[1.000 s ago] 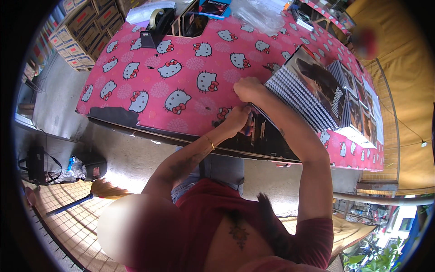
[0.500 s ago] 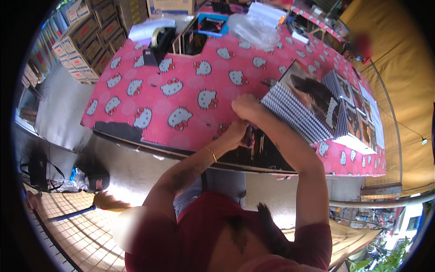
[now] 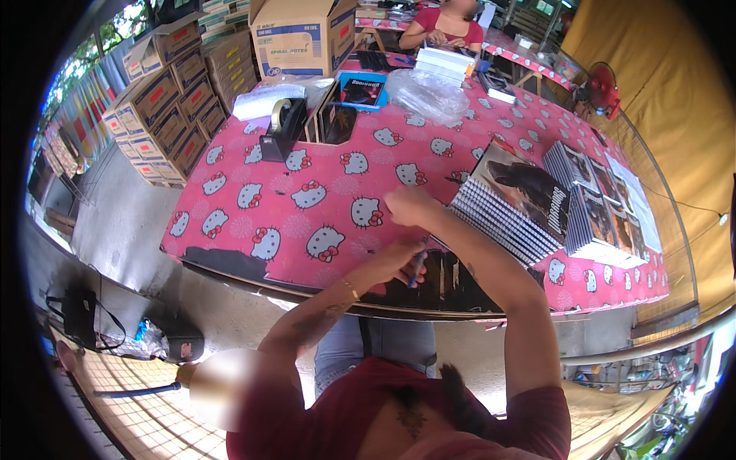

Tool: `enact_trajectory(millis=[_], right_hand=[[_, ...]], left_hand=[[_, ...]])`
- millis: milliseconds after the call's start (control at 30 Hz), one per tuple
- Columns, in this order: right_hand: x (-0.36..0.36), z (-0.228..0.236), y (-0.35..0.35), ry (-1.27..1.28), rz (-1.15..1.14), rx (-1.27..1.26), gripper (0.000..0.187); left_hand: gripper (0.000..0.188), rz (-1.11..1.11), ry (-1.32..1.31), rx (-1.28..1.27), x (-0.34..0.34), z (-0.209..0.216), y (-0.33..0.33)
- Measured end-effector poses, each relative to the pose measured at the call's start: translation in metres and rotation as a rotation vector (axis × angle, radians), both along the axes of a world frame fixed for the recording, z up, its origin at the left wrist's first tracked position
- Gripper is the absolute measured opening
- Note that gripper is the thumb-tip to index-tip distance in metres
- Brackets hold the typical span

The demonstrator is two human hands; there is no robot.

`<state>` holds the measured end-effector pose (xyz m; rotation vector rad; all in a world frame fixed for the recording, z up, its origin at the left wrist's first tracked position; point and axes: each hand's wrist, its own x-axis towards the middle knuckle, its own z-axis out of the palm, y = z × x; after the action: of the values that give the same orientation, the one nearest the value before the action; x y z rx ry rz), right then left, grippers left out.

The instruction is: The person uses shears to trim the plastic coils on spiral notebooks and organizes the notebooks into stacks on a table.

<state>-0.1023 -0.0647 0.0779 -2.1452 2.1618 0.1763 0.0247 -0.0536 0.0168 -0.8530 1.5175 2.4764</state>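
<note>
My left hand (image 3: 397, 264) is at the near edge of the pink cartoon-print table (image 3: 307, 222), its fingers closed around a slim dark-blue tool (image 3: 417, 270), perhaps a pen or cutter. Farther in, my right hand (image 3: 411, 207) rests low over the tabletop with its fingers curled; whatever may be in them is hidden. Beside the right forearm lies a stack of spiral notebooks (image 3: 510, 203) with dark picture covers and white coil edges. More notebook stacks (image 3: 594, 203) stand to its right.
A black tape dispenser (image 3: 282, 134) and a wooden divided holder (image 3: 333, 126) stand at the far left. Plastic wrap (image 3: 429, 96) lies behind. Cartons (image 3: 303, 42) rise beyond the table. A co-worker in red (image 3: 443, 29) sits at the far side, near a red fan (image 3: 603, 86).
The view has tilted up, bringing the co-worker and fan into sight. My hands have drawn slightly apart, the left staying nearer the table edge with the blue tool.
</note>
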Motion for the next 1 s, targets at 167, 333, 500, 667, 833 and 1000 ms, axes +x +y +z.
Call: enact_trajectory(millis=[167, 333, 500, 667, 833, 1000], right_hand=[[-0.009, 0.112, -0.09, -0.937, -0.171, -0.269, 0.026], [-0.101, 0.198, -0.171, -1.526, -0.384, -0.642, 0.018], [-0.253, 0.158, -0.231, -1.946, -0.769, -0.887, 0.03], [-0.343, 0.084, -0.283, -2.16, -1.006, -0.959, 0.04], [-0.402, 0.027, -0.293, -1.152, -1.064, -0.925, 0.051], [-0.359, -0.015, -0.319, -0.218, -0.704, 0.134, 0.055]], left_hand=[[0.038, 0.28, 0.26, 0.052, 0.013, 0.003, -0.11], [0.037, 0.686, 0.36, -0.013, 0.005, -0.036, -0.165], [0.046, 0.666, 0.42, -0.279, -0.009, -0.052, -0.155], [0.037, 0.649, 0.28, -0.56, -0.002, -0.037, -0.148], [0.034, 0.579, 0.263, -0.619, -0.001, -0.033, -0.148], [0.03, 0.613, 0.245, -0.663, 0.003, -0.028, -0.154]])
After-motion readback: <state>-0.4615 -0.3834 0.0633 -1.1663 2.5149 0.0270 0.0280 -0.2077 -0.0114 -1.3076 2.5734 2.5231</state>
